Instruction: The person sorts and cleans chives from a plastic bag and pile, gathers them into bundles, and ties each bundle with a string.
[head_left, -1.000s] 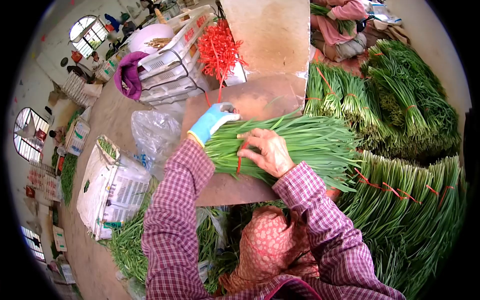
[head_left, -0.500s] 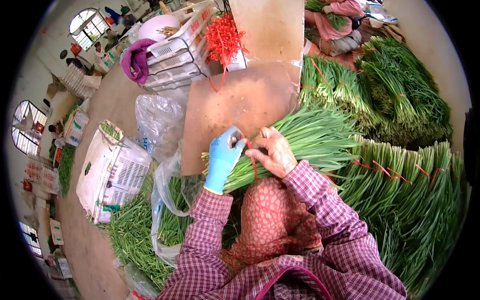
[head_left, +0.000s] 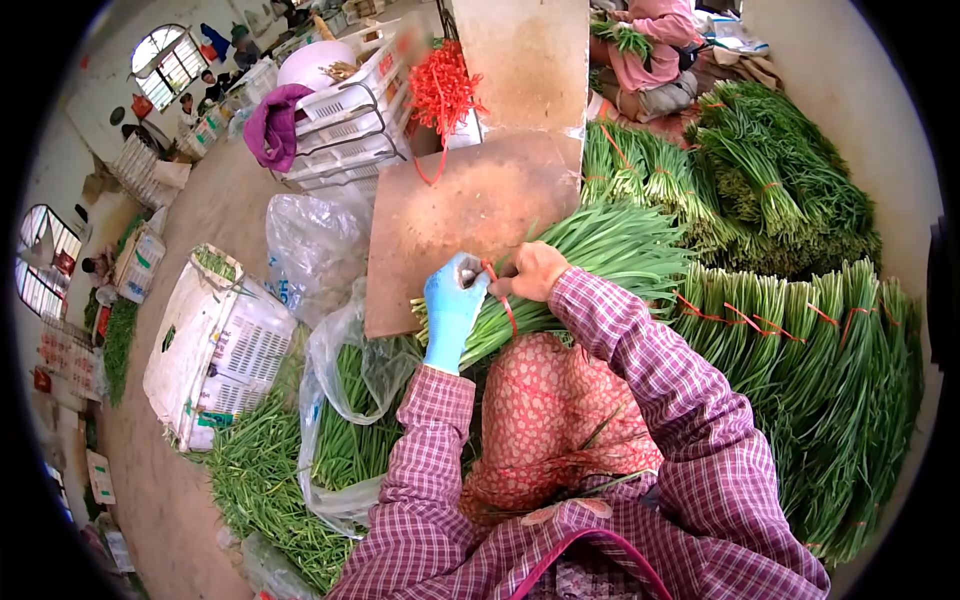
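Greens (head_left: 620, 245) lie bundled across the near edge of the table (head_left: 450, 205), light and probably easily bruised; the firmer stalks (head_left: 482, 338) suit a grip best. The gloved left hand (head_left: 452, 308) and bare right hand (head_left: 537, 272) pinch the red tie (head_left: 510, 315) around them.

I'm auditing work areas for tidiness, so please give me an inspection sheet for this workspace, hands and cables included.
Surface: brown board, stained, with small debris.
Things handled: bunch of long green leaves across the board's lower right edge, red tie around it.
Clutter: clear plastic bags left of the board; loose greens on the floor.
Hands: left hand, blue-gloved, and right hand, bare, both pinching the red tie.
Cables: nothing seen.
Surroundings: stacked white crates beyond the bags; tied bunches at right; co-worker in pink beyond.
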